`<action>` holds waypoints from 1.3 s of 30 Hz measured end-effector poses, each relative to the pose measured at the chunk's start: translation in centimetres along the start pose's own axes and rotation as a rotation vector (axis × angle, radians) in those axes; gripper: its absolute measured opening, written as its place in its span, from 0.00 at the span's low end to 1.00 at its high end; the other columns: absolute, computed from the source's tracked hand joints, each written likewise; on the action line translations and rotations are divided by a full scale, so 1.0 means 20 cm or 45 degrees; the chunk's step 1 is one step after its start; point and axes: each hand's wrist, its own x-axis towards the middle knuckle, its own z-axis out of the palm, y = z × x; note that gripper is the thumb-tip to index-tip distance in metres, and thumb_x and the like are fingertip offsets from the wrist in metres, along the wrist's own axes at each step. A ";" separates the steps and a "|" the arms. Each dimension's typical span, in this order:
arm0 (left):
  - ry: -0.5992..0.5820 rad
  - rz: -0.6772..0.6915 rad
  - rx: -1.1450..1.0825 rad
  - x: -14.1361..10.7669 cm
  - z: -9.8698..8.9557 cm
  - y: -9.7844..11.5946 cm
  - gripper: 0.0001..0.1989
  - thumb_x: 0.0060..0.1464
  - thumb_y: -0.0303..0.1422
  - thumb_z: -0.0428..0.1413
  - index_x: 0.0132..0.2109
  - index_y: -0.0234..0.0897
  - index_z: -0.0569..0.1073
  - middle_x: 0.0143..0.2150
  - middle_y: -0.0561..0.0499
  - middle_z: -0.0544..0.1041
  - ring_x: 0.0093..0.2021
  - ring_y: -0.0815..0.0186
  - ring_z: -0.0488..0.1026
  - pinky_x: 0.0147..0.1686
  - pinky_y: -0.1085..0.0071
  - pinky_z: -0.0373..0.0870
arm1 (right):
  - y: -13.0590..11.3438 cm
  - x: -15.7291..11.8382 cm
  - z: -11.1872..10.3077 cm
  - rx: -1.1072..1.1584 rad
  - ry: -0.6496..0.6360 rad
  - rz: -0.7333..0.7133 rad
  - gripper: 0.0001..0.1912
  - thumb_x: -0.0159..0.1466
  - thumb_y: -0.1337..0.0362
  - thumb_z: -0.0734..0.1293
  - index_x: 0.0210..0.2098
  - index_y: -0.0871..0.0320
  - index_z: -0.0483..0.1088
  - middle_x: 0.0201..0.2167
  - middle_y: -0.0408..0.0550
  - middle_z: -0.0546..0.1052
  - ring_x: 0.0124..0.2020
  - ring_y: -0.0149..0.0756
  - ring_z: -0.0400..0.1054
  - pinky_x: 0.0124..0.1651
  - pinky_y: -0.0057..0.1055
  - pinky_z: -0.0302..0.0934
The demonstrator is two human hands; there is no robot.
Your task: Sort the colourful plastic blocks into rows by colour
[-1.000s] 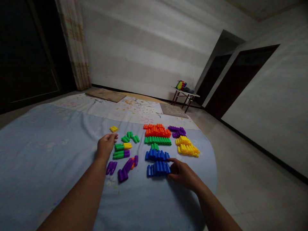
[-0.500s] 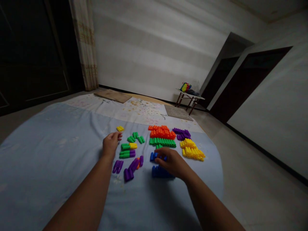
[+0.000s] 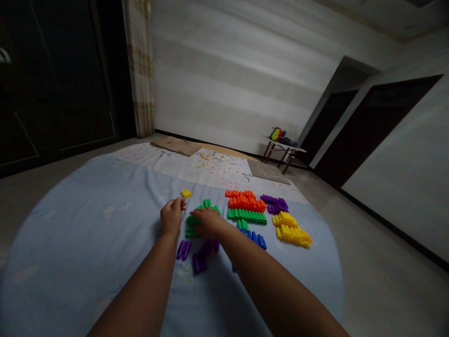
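Note:
My left hand (image 3: 171, 216) is closed, its fingertips pinched together just left of the green blocks; whatever they hold, if anything, is hidden. Stretched across the green plastic building blocks (image 3: 191, 231) is my right hand (image 3: 208, 223), fingers extended to the left and touching or just above them. It covers part of these blocks, and its thumb is hard to make out. A yellow block (image 3: 185, 193) lies beyond my left hand. Nearer me are a purple pair (image 3: 184, 250) and more purple blocks (image 3: 199, 263), partly behind my right wrist.
Rows of orange (image 3: 245, 202), green (image 3: 247, 216), blue (image 3: 257, 239), purple (image 3: 277, 205) and yellow blocks (image 3: 293, 234) lie on the right of the cloth-covered table (image 3: 105, 224). Two flat boards (image 3: 177, 145) rest at its far side. A small side table (image 3: 286, 144) stands behind.
My right hand has moved left from the blue blocks to the green ones. My left hand stays closed in about the same place. The view has shifted slightly.

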 end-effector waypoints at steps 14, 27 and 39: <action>-0.062 0.055 0.072 -0.01 -0.01 -0.01 0.15 0.44 0.41 0.49 0.30 0.35 0.72 0.27 0.49 0.76 0.26 0.66 0.72 0.29 0.70 0.68 | 0.10 -0.08 -0.08 0.934 0.227 0.133 0.15 0.57 0.62 0.61 0.43 0.58 0.70 0.39 0.47 0.75 0.40 0.35 0.67 0.43 0.33 0.59; -0.700 0.089 0.096 -0.13 0.10 0.23 0.20 0.43 0.47 0.54 0.35 0.36 0.76 0.31 0.47 0.77 0.26 0.65 0.72 0.24 0.71 0.65 | 0.22 -0.23 -0.12 1.751 0.345 0.282 0.10 0.58 0.60 0.61 0.34 0.60 0.69 0.25 0.43 0.73 0.24 0.27 0.67 0.25 0.22 0.54; -0.882 -0.367 -0.175 -0.21 0.16 0.27 0.15 0.39 0.35 0.62 0.35 0.33 0.72 0.28 0.49 0.77 0.25 0.68 0.72 0.27 0.73 0.65 | 0.31 -0.28 -0.18 1.037 0.737 0.440 0.15 0.56 0.57 0.66 0.39 0.61 0.71 0.29 0.45 0.74 0.31 0.31 0.68 0.32 0.26 0.61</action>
